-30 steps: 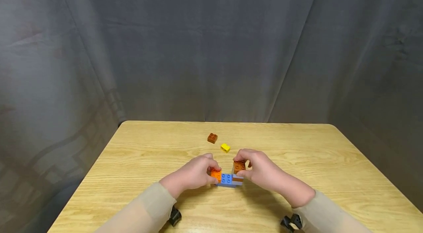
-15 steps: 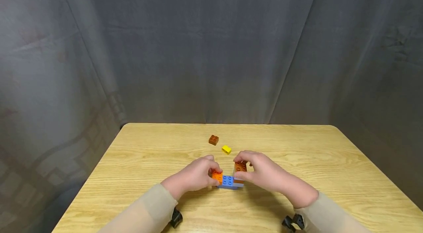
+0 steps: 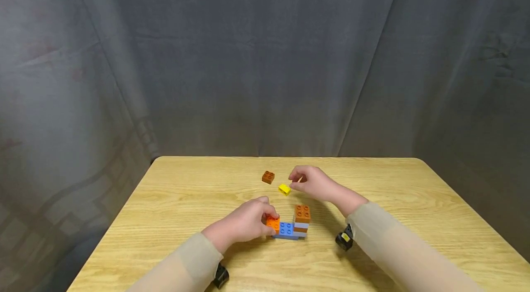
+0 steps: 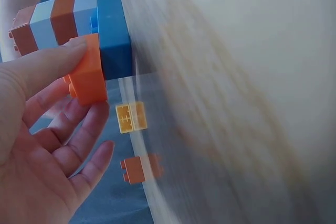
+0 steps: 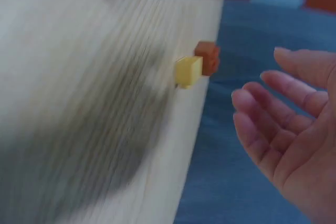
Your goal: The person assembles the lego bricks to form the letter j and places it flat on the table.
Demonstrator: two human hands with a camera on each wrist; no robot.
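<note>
From the head camera, a light wooden desk (image 3: 174,200) stands before a grey curtain (image 3: 265,53), and a small brick build sits on it toward the near edge, about midway between the left and right edges. The build has a blue brick (image 3: 285,230) at its base, an orange brick (image 3: 273,223) on its left end and a striped stack of brown and pale layers (image 3: 302,219) on its right end. The left hand (image 3: 244,223) has its fingers curled round the orange brick and grips it. The right hand (image 3: 312,183) is off the build, farther toward the far edge, its fingers loosely bent and holding nothing, just beside a loose yellow brick (image 3: 284,189). A loose brown brick (image 3: 267,177) lies a little beyond and to the left of the yellow one, apart from it. In the left wrist view, the left hand (image 4: 47,145) pinches the orange brick (image 4: 88,77) between thumb and fingers, hard against the blue brick (image 4: 113,38), with the striped stack (image 4: 52,22) next along; the yellow brick (image 4: 131,117) and the brown brick (image 4: 139,169) lie apart on the blurred desk (image 4: 236,77). In the right wrist view, the right hand (image 5: 291,129) shows an empty palm with relaxed fingers, near the yellow brick (image 5: 188,71), which hides part of the brown brick (image 5: 209,56) behind it on the desk (image 5: 79,103).
</note>
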